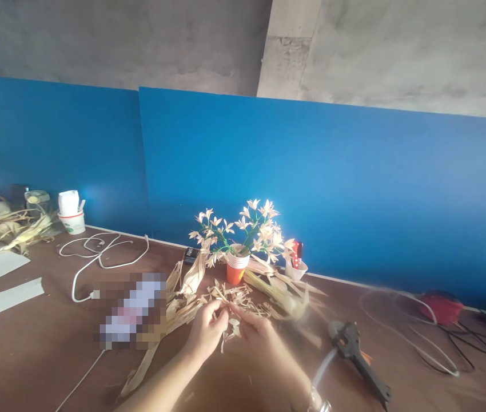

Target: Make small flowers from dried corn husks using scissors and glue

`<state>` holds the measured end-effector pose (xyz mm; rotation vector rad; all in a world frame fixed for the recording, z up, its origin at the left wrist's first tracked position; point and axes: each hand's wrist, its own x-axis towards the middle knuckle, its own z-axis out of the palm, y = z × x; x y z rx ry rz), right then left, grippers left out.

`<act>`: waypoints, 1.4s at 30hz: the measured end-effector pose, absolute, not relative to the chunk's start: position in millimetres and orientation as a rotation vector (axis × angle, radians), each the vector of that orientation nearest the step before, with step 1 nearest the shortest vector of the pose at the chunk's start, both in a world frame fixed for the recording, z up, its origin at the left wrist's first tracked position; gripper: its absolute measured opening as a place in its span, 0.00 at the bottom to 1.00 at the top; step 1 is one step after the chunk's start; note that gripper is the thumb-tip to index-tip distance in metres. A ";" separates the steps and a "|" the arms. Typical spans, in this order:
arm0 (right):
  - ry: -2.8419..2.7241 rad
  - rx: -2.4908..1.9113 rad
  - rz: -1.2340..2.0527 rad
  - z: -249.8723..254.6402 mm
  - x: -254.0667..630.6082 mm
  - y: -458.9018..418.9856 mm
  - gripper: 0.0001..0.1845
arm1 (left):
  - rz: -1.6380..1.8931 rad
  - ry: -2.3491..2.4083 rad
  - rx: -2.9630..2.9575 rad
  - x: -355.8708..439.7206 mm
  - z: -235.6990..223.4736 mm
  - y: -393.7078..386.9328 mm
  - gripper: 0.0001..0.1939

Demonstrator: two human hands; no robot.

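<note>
My left hand (206, 330) and my right hand (255, 329) meet over the brown table (32, 349), fingertips pinched together on a small pale husk petal (230, 329). Loose cut petals (236, 297) lie scattered just beyond the fingers. Behind them stands an orange paper cup (236, 268) holding green stems with cream husk flowers (243, 226). Long dried corn husk leaves (191, 274) lie left of the cup, and another bundle (283, 294) lies to its right.
A black glue gun (357, 355) lies at the right with its white cord. A red object (442, 308) and cables sit far right. At left are a white cable (101, 254), white paper sheets (3, 297), a white cup (71, 220) and a husk pile (7, 226). Blue boards (333, 189) back the table.
</note>
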<state>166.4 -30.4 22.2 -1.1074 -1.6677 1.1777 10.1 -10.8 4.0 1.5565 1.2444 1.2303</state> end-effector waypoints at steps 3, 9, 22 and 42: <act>-1.837 -1.236 0.987 34.4 162.1 -35.7 0.26 | 1.257 1.261 1.525 10.7 0.0 -9.3 0.10; -2.109 -1.471 0.543 26.7 156.0 -36.2 0.40 | 1.297 1.264 1.404 15.4 -4.7 -6.4 0.12; -2.183 -1.465 0.376 23.6 160.6 -33.2 0.39 | 1.292 1.128 1.306 17.8 6.2 -13.4 0.18; -1.287 -1.043 1.437 25.2 162.0 -28.8 0.26 | 1.189 1.122 1.551 5.3 10.6 -11.3 0.13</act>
